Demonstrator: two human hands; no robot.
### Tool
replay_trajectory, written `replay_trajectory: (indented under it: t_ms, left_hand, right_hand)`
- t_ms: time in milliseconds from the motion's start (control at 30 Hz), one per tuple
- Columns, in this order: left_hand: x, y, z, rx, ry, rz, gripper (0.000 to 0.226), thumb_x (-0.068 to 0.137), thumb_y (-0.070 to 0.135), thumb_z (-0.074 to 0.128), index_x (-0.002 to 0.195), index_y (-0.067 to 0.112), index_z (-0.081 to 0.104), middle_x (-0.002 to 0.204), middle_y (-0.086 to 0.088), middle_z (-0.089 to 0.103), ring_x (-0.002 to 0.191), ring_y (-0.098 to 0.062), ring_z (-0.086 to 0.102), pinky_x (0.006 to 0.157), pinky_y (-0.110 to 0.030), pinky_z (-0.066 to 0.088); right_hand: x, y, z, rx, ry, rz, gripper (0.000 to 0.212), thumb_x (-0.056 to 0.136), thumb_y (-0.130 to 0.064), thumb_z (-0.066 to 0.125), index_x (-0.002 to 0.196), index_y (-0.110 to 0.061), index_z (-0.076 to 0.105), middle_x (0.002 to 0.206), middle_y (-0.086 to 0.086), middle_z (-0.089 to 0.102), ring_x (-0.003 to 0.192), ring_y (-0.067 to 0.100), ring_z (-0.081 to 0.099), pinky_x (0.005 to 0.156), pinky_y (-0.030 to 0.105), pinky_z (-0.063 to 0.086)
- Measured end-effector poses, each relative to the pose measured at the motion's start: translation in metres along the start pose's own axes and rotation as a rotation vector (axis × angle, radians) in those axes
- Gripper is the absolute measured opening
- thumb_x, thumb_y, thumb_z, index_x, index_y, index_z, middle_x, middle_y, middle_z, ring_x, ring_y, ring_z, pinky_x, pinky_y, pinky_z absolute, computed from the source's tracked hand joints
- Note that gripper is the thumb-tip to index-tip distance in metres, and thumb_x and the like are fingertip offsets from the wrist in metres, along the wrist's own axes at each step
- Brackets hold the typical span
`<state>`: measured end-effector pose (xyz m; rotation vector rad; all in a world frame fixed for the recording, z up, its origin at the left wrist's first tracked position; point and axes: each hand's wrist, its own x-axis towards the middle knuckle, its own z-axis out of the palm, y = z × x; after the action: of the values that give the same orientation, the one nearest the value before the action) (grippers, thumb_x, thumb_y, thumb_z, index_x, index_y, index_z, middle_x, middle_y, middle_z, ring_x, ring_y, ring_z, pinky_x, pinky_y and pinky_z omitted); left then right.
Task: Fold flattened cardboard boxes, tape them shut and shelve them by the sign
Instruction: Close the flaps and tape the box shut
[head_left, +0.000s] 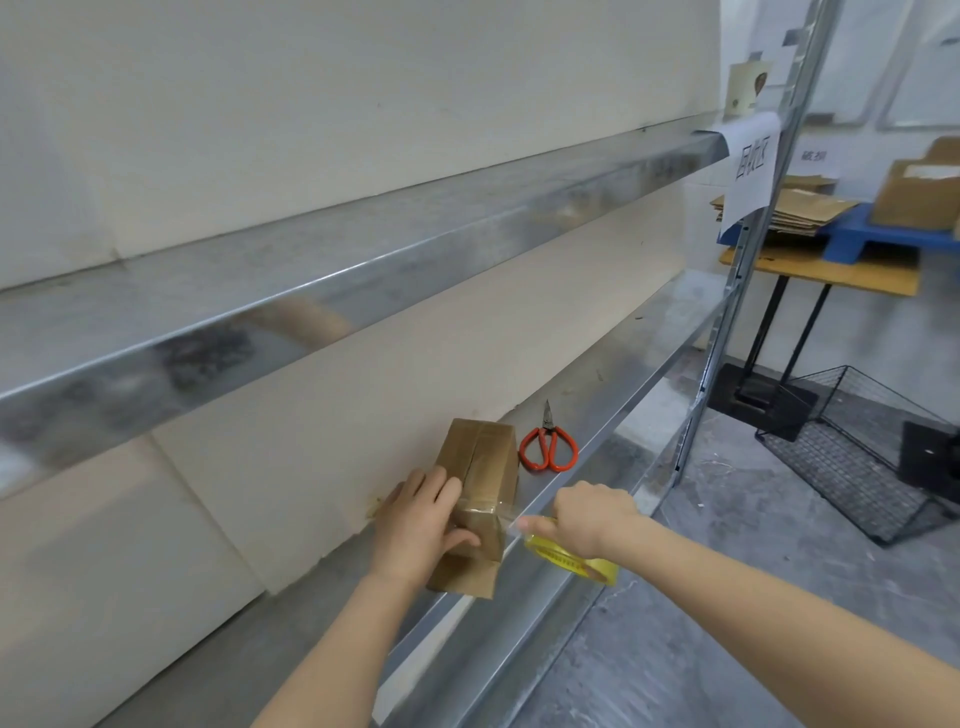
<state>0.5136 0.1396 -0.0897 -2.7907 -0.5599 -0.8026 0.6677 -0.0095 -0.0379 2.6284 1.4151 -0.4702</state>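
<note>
Both forearms reach in from the lower edge toward the metal shelf (628, 410), where a small cardboard box (480, 462) stands near the front lip, its top seam already taped. The left hand (421, 525) clasps the near end of the box: fingers laid across the top over a band of clear tape, thumb wrapped down the near face. The right hand (587, 519) sits just beside the box with its wrist bent and its fingers curled round a yellow tape roll (571, 561), from which a strip runs taut to the box edge. Red-handled scissors (548, 447) lie on the shelf just beyond the box (blades pointing away). A paper sign (750, 166) hangs on the upright further right. Behind it, flattened cardboard (810, 208) is stacked on a tabletop (831, 275).
</note>
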Motion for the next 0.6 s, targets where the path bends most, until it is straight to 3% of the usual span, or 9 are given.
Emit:
replay_trajectory:
  t_ms: [100,167,233,267,333,433,533,600]
  left_hand:
    - [-0.011,-0.003,0.004,0.020,0.055,0.050,0.042,0.083,0.064,0.048,0.083,0.022,0.053,0.077,0.005,0.049,0.068,-0.017,0.046,0.047,-0.025,0.029]
    - [-0.021,-0.005,0.007,0.055,0.050,0.061,0.023,0.087,0.040,0.057,0.105,0.026,0.058,0.085,0.003,0.050,0.069,-0.022,0.052,0.045,-0.026,0.034]
    - [-0.021,-0.003,0.006,0.088,-0.008,0.075,0.043,0.081,0.029,0.065,0.124,0.035,0.057,0.084,0.003,0.051,0.069,-0.022,0.050,0.050,-0.029,0.039]
    - [-0.015,-0.002,0.001,0.096,-0.023,0.067,0.040,0.088,0.035,0.056,0.127,0.037,0.056,0.082,0.004,0.052,0.069,-0.021,0.050,0.058,-0.030,0.041]
    - [0.003,0.002,-0.013,0.042,-0.059,0.001,0.039,0.096,0.044,0.034,0.117,0.034,0.066,0.078,0.007,0.057,0.069,-0.020,0.055,0.069,-0.031,0.037]
    - [0.041,0.014,-0.029,-0.017,-0.201,-0.152,0.053,0.098,0.048,0.025,0.080,0.021,0.067,0.081,0.005,0.061,0.078,-0.023,0.060,0.069,-0.031,0.033]
    - [0.070,0.029,-0.022,-0.016,-0.355,-0.263,0.049,0.099,0.053,0.031,0.093,0.016,0.062,0.106,0.003,0.057,0.101,-0.021,0.052,0.072,-0.031,0.038]
    - [0.084,0.031,-0.014,-0.029,-0.388,-0.297,0.047,0.099,0.054,0.031,0.117,0.018,0.056,0.119,0.001,0.055,0.109,-0.022,0.051,0.079,-0.032,0.043]
  right_hand:
    - [0.001,0.001,-0.003,-0.010,-0.005,-0.010,0.066,0.088,-0.075,0.025,0.064,-0.017,0.044,0.070,-0.002,0.048,0.077,0.021,0.053,0.067,0.031,0.038]
    - [0.001,0.000,-0.004,-0.014,-0.017,-0.016,0.065,0.089,-0.074,0.025,0.064,-0.017,0.043,0.070,-0.002,0.047,0.078,0.021,0.053,0.068,0.030,0.037]
    - [0.002,-0.001,-0.002,-0.012,-0.035,-0.020,0.065,0.090,-0.073,0.025,0.067,-0.016,0.045,0.073,-0.001,0.049,0.081,0.021,0.054,0.069,0.031,0.037]
    - [0.003,-0.001,-0.001,-0.013,-0.043,-0.023,0.066,0.091,-0.073,0.024,0.071,-0.014,0.049,0.077,-0.001,0.052,0.084,0.022,0.055,0.070,0.031,0.037]
    - [0.003,-0.001,0.000,-0.019,-0.046,-0.036,0.067,0.091,-0.073,0.024,0.082,-0.014,0.053,0.086,0.002,0.056,0.085,0.022,0.056,0.070,0.030,0.037]
    - [0.003,0.001,0.001,-0.030,-0.050,-0.056,0.068,0.091,-0.073,0.024,0.083,-0.013,0.055,0.087,0.002,0.057,0.081,0.021,0.054,0.068,0.030,0.038]
    - [0.005,0.003,0.001,-0.043,-0.041,-0.077,0.067,0.091,-0.073,0.025,0.069,-0.014,0.049,0.079,0.001,0.054,0.076,0.020,0.054,0.063,0.029,0.037]
    - [0.006,0.006,0.001,-0.035,-0.047,-0.077,0.068,0.090,-0.074,0.024,0.071,-0.014,0.050,0.077,0.002,0.054,0.075,0.020,0.054,0.062,0.029,0.037]
